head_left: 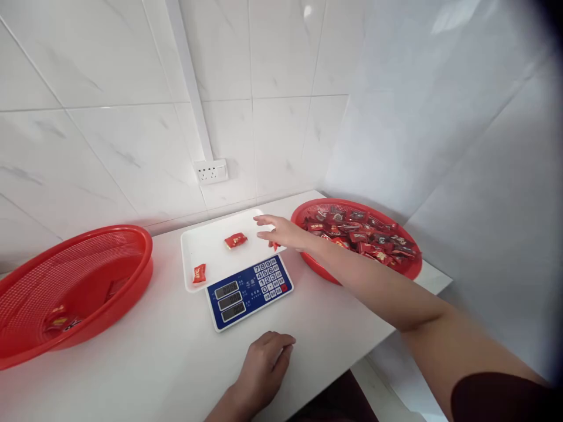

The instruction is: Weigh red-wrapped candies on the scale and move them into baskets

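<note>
My right hand (284, 231) reaches over the right end of the white weighing tray (211, 234), fingers spread and pointing left. A small red wrapped packet (275, 245) shows just beneath those fingers; whether they touch it I cannot tell. Two more red packets lie on the tray: one near the middle (236, 240), another at the front left corner (199, 273). Below the tray is the scale's blue panel (250, 287) with keys and displays. My left hand (266, 366) rests loosely curled on the table in front of the scale, with nothing visible in it.
On the right stands a red mesh basket (303, 214) heaped with red and dark wrapped packets (360, 234). Another red basket (141, 246) stands at the left, a few packets (59, 319) at its bottom. A tiled wall with a socket (211, 172) closes off the white table (176, 357).
</note>
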`<state>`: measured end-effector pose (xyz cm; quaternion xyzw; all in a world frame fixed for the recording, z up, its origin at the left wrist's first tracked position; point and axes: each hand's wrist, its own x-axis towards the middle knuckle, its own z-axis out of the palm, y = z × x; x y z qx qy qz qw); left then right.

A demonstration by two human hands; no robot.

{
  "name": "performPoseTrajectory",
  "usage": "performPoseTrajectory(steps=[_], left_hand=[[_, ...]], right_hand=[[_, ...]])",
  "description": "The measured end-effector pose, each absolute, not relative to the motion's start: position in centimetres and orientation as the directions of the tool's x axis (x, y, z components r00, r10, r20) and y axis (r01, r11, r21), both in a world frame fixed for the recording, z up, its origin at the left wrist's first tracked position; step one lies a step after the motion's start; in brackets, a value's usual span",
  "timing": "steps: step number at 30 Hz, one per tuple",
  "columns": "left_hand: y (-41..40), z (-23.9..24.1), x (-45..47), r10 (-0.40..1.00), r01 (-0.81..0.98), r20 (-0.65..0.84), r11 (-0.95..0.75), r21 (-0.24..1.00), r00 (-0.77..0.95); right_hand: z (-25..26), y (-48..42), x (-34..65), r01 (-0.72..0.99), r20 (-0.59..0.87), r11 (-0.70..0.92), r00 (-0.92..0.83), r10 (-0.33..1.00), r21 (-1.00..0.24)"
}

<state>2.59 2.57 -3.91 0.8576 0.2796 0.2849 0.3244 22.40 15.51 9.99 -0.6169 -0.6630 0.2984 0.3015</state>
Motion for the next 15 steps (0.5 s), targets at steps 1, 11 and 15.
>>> performPoseTrajectory(steps=[1,11,15], left_hand=[[2.6,-3.9,2.6,0.662,0.293,0.309,-0.636,0.714,0.683],[2.4,-3.8,2.7,0.658,0.300,0.304,-0.641,0.707,0.689],[2.6,-3.9,2.6,0.667,0.324,0.288,-0.636,0.701,0.687]], right_hand=[[10.3,15.2,23.8,0.690,0.049,0.056,-0.030,0.998,-0.722],[7.2,15.2,36.6,0.957,-0.086,-0.143,0.125,0.988,-0.254],[7.3,14.6,36.9,0.980,-0.149,-0.094,0.068,0.986,-0.177]])
